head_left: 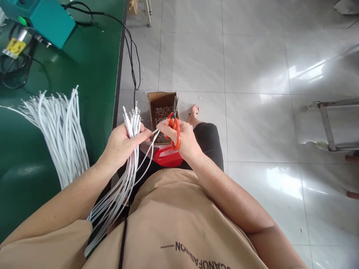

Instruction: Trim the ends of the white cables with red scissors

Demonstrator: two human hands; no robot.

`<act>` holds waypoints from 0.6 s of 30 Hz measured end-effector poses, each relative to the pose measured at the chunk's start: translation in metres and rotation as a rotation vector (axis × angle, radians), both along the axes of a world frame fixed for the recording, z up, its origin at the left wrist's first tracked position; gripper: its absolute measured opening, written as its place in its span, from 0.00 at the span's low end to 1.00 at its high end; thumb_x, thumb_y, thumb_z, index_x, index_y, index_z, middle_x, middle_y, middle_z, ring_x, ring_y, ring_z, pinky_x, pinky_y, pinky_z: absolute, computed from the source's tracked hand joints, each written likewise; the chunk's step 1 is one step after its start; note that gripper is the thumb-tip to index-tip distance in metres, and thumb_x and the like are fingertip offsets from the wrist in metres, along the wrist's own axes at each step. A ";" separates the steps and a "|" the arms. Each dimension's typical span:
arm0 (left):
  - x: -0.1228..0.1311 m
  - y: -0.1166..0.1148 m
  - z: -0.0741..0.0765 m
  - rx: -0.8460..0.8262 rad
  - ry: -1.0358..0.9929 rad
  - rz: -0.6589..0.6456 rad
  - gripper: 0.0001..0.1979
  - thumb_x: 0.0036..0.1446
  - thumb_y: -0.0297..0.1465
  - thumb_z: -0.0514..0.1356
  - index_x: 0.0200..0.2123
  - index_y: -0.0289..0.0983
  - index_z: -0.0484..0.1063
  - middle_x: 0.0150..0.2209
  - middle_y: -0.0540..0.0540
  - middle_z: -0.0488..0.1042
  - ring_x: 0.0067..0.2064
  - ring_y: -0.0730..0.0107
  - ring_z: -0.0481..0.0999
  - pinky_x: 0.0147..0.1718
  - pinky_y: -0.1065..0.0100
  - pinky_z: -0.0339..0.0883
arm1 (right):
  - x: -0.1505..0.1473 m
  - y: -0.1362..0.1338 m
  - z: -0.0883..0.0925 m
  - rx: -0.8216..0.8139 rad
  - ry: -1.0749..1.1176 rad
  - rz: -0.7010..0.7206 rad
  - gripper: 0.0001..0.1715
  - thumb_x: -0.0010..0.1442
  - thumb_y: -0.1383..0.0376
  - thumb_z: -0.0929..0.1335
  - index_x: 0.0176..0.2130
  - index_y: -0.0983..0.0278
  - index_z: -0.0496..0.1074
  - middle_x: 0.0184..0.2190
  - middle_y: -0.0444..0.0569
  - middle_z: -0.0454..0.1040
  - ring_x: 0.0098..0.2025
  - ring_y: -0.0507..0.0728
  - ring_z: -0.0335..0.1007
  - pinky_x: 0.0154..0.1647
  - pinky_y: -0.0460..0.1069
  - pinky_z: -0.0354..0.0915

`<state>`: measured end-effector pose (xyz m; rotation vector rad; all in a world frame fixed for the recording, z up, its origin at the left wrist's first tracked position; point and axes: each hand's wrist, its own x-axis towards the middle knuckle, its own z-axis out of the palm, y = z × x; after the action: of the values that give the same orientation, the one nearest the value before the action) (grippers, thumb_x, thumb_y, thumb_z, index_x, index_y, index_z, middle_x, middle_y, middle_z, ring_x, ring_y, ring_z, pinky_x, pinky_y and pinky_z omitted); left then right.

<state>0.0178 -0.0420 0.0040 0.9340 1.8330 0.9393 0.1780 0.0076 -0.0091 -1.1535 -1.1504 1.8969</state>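
My left hand [123, 144] is closed around a bundle of white cables [134, 125], their cut ends pointing up and their lengths trailing down over my lap. A few single white cables [148, 158] come away from the bundle toward my right hand [181, 136], which pinches their ends between thumb and finger. Orange-handled scissors [175, 134] hang on that same hand, blades pointing away from me. Below my hands stands an open cardboard box [162, 99] with many small scraps inside.
On the green table [98, 67] at left lies a larger pile of white cables [61, 134]. A teal machine [45, 22] with black cords stands at the table's far corner. Something red [168, 157] is near my lap. A metal stool frame [327, 127] stands at right; scraps dot the tiled floor.
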 end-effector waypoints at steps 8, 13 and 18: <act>0.001 -0.003 0.005 -0.041 -0.332 -0.158 0.17 0.44 0.28 0.67 0.24 0.38 0.58 0.32 0.50 0.76 0.36 0.68 0.76 0.37 0.68 0.67 | -0.008 -0.015 -0.008 -0.033 0.244 -0.004 0.11 0.53 0.59 0.71 0.28 0.65 0.72 0.26 0.42 0.69 0.30 0.49 0.64 0.35 0.46 0.62; 0.003 -0.003 0.004 -0.093 -0.613 -0.089 0.15 0.47 0.27 0.66 0.24 0.36 0.59 0.37 0.50 0.74 0.29 0.80 0.69 0.28 0.74 0.61 | -0.008 -0.018 -0.013 -0.068 0.196 -0.127 0.12 0.56 0.58 0.69 0.29 0.65 0.73 0.25 0.42 0.68 0.31 0.50 0.64 0.35 0.46 0.62; 0.002 -0.003 0.000 -0.061 -0.551 -0.022 0.13 0.46 0.27 0.66 0.24 0.36 0.62 0.39 0.47 0.76 0.29 0.79 0.69 0.29 0.72 0.61 | 0.010 -0.004 -0.013 0.274 -0.287 -0.019 0.11 0.56 0.59 0.68 0.29 0.64 0.73 0.27 0.43 0.70 0.30 0.49 0.63 0.35 0.46 0.59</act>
<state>0.0198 -0.0447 0.0037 0.5789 1.3691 1.0012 0.1882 0.0032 -0.0219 -1.3001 -1.4945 1.5323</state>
